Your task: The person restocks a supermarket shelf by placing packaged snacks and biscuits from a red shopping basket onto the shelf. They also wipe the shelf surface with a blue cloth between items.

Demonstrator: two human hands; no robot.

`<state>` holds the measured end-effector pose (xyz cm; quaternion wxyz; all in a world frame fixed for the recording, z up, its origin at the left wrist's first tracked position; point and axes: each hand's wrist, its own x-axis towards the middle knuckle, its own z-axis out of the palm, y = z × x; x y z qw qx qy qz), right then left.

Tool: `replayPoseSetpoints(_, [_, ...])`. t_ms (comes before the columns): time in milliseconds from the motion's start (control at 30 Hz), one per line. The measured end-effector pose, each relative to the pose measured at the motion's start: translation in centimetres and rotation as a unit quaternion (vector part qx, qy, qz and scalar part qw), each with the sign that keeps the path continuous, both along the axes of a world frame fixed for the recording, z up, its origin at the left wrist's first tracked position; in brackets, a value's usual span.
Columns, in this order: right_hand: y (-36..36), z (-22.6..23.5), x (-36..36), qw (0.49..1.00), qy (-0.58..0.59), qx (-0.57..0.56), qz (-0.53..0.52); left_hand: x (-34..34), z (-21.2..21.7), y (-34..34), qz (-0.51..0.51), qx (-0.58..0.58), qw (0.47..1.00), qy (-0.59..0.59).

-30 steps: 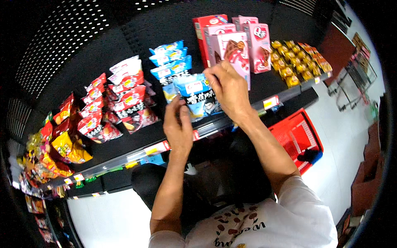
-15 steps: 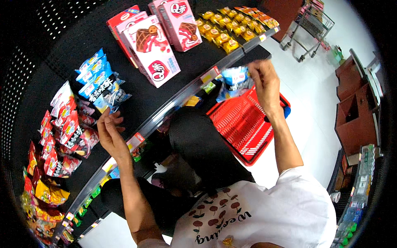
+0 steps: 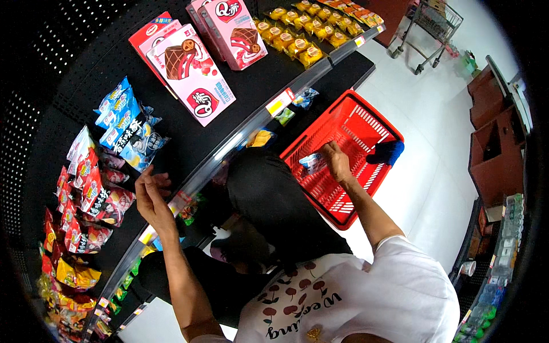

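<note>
My right hand point(image 3: 337, 162) reaches down into a red plastic shopping basket point(image 3: 357, 128), its fingers closed on a blue and white snack bag point(image 3: 310, 163). Part of that bag is covered by the hand. Over the shelf's front edge, my left hand point(image 3: 153, 197) is held open with nothing in it. Just beyond its fingertips lies a group of blue snack bags point(image 3: 128, 131). Red snack bags point(image 3: 97, 194) lie to the left of that hand. Something dark blue point(image 3: 386, 153) hangs over the basket's right rim.
Pink boxes point(image 3: 189, 71) and yellow-wrapped snacks point(image 3: 297, 35) stand farther along the black shelf. Its front edge carries a clear price rail point(image 3: 229, 146). Small packets sit on a lower shelf. A shopping cart point(image 3: 432, 28) stands at the far right, and brown counters point(image 3: 497, 148) line the right side.
My right hand has gone down and left, carrying the blue snack bag from above the basket's far side into the basket. My left hand stays open near the blue bags.
</note>
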<state>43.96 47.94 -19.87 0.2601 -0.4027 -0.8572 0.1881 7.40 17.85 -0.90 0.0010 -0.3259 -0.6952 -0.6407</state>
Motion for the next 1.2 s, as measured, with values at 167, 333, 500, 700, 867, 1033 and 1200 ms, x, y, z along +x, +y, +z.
replayPoseSetpoints(167, [0.3, -4.4, -1.0, 0.996, -0.015, -0.091, 0.005, -0.1, -0.1, 0.1, 0.001, -0.013, 1.000, 0.007])
replayPoseSetpoints(333, [1.1, -5.3, -1.5, 0.994, 0.022, -0.107, 0.023, -0.8, 0.6, -0.2, -0.006, -0.010, 1.000, -0.016])
replayPoseSetpoints(500, [0.4, 0.1, -3.4, 0.983, 0.141, -0.111, 0.030, -1.5, 1.6, 0.1, 0.056, 0.010, 0.998, -0.022])
replayPoseSetpoints(700, [-6.2, 19.6, -14.0, 0.912, 0.332, -0.181, 0.159, -4.4, 2.1, -0.2, 0.096, -0.007, 0.992, 0.077])
replayPoseSetpoints(867, [-11.8, 26.5, -24.9, 0.860, 0.314, -0.242, 0.322, -7.4, 1.0, -0.1, 0.099, -0.025, 0.992, 0.074])
replayPoseSetpoints(1033, [-11.9, 24.4, -36.6, 0.884, 0.279, -0.220, 0.303, -9.6, -0.6, 0.7, 0.093, -0.005, 0.996, -0.008])
replayPoseSetpoints(1200, [-9.8, 22.4, -42.3, 0.879, 0.329, -0.230, 0.258, -9.3, 0.5, 2.4, 0.103, -0.018, 0.994, 0.033])
